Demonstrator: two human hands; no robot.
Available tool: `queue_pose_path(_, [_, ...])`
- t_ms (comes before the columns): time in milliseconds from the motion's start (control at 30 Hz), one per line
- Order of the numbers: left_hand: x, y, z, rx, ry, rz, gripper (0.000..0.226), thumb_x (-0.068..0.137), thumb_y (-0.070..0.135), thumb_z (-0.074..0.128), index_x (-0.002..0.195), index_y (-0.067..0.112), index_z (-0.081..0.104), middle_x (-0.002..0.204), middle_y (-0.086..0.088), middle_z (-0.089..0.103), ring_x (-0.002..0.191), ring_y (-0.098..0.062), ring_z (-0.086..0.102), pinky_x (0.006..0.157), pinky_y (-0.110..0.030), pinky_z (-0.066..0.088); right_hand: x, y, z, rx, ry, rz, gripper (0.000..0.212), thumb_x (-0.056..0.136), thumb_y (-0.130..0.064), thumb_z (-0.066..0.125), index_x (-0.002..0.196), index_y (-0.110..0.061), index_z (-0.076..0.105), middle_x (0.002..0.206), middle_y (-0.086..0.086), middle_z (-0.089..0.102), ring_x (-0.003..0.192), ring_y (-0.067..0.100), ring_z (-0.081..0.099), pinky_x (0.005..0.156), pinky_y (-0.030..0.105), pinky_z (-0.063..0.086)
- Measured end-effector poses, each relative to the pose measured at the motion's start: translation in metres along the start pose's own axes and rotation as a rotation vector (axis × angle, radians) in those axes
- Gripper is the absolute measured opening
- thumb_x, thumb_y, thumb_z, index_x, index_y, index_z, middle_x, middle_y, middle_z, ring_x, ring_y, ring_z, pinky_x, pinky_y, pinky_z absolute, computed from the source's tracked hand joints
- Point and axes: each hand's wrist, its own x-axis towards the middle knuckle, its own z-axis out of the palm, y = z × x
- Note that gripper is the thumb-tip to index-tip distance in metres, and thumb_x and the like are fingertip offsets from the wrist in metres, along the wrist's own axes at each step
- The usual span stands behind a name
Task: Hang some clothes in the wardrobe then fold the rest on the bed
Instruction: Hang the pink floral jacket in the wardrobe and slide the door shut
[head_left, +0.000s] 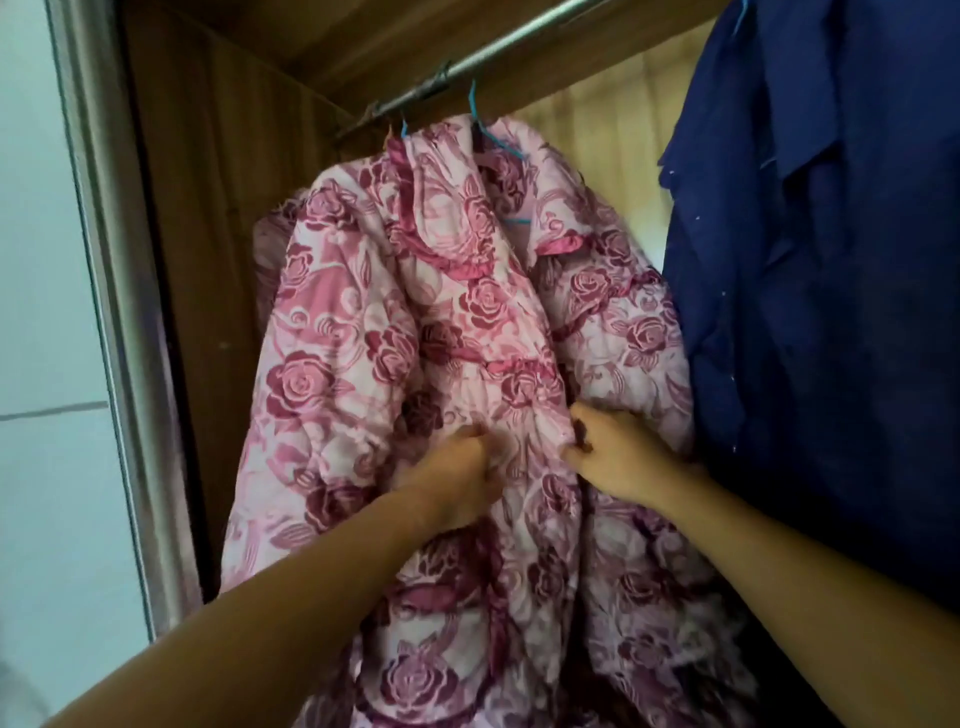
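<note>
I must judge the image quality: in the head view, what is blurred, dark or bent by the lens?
Head view: soft overall; the left hand is motion-blurred where it grips the pink floral robe; the blue garment loses its folds in shadow; the rail shows a pale sheen; the wardrobe frame leans from wide-angle distortion.

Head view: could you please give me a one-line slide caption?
Both hands, left and right, grip a pink rose-print quilted garment hanging on the wardrobe rail.
</note>
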Motion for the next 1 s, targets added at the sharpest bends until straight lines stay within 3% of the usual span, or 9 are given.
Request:
queue_pose_path(100, [-0.042,0.003,0.017,-0.078,-0.09,-0.075,0.036,0.091,0.024,0.066,0.124,0.01,0.061,0.114,-0.01,0.065,0.105,-0.03,0.061,0.085,-0.033,0.049,-0.042,0.009,0.007,-0.03,-0.213,0.107,0.028,0.085,-0.046,0.066,0.099,-0.022,0.066,0.101,0.002,0.07,0.091,0.021,0.065,0.086,0.037,0.055])
queue_pose_path(200, [-0.087,0.01,0.025,-0.198,0.077,-0.144,0.032,0.088,0.019,0.068,0.119,0.01,0.063,0.109,-0.009,0.059,0.098,-0.03,0.059,0.079,-0.032,0.048,-0.082,0.014,0.02,-0.061,-0.434,0.186,0.02,0.087,-0.031,0.069,0.098,-0.015,0.071,0.101,0.004,0.07,0.095,0.023,0.065,0.087,0.034,0.055])
queue_pose_path(300, [-0.143,0.029,0.036,-0.231,0.245,-0.17,0.043,0.09,0.015,0.062,0.133,0.013,0.057,0.119,-0.009,0.047,0.098,-0.031,0.053,0.084,-0.039,0.048,-0.119,0.015,0.031,-0.016,-0.527,0.215,0.015,0.086,-0.025,0.07,0.095,-0.012,0.072,0.099,0.006,0.07,0.095,0.024,0.065,0.087,0.033,0.055])
queue_pose_path(367, [-0.179,0.041,0.047,-0.263,0.265,-0.138,0.041,0.092,0.015,0.061,0.132,0.014,0.055,0.116,-0.004,0.045,0.09,-0.029,0.054,0.078,-0.039,0.048,-0.14,0.013,0.034,0.007,-0.564,0.219,0.018,0.085,-0.028,0.074,0.093,-0.012,0.073,0.097,0.005,0.07,0.094,0.024,0.065,0.087,0.034,0.054])
queue_pose_path(433, [-0.209,0.043,0.065,-0.267,0.164,-0.151,0.037,0.091,0.018,0.062,0.128,0.016,0.055,0.11,-0.003,0.051,0.085,-0.029,0.058,0.073,-0.039,0.049,-0.156,0.012,0.035,0.011,-0.598,0.226,0.024,0.085,-0.034,0.075,0.09,-0.011,0.073,0.095,0.008,0.071,0.093,0.026,0.066,0.086,0.036,0.053])
queue_pose_path(600, [-0.26,0.024,0.098,-0.221,-0.282,-0.331,0.041,0.09,0.028,0.066,0.13,0.02,0.061,0.113,-0.004,0.07,0.106,-0.024,0.066,0.086,-0.027,0.046,-0.187,-0.002,0.036,-0.051,-0.665,0.215,0.035,0.087,-0.038,0.071,0.098,-0.005,0.071,0.102,0.016,0.07,0.094,0.029,0.065,0.073,0.034,0.048])
queue_pose_path(667, [-0.271,0.017,0.103,-0.203,-0.327,-0.367,0.042,0.09,0.029,0.064,0.131,0.023,0.061,0.116,-0.004,0.07,0.111,-0.024,0.064,0.09,-0.03,0.047,-0.195,-0.009,0.035,-0.072,-0.672,0.202,0.038,0.087,-0.037,0.071,0.101,-0.002,0.07,0.107,0.019,0.068,0.097,0.032,0.065,0.069,0.034,0.043])
queue_pose_path(833, [-0.278,-0.008,0.11,-0.146,-0.404,-0.435,0.043,0.093,0.037,0.059,0.133,0.022,0.058,0.127,-0.001,0.065,0.119,-0.022,0.059,0.094,-0.029,0.044,-0.203,-0.028,0.028,-0.188,-0.691,0.213,0.046,0.091,-0.04,0.068,0.113,0.0,0.069,0.118,0.022,0.066,0.106,0.035,0.063,0.09,0.041,0.051])
queue_pose_path(1000, [-0.285,-0.039,0.106,-0.165,-0.478,-0.46,0.044,0.091,0.04,0.061,0.129,0.019,0.06,0.127,-0.004,0.065,0.118,-0.024,0.061,0.096,-0.029,0.046,-0.189,-0.08,0.021,-0.217,-0.638,0.175,0.026,0.089,-0.051,0.067,0.092,-0.025,0.067,0.098,0.001,0.066,0.089,0.019,0.06,0.085,0.035,0.053])
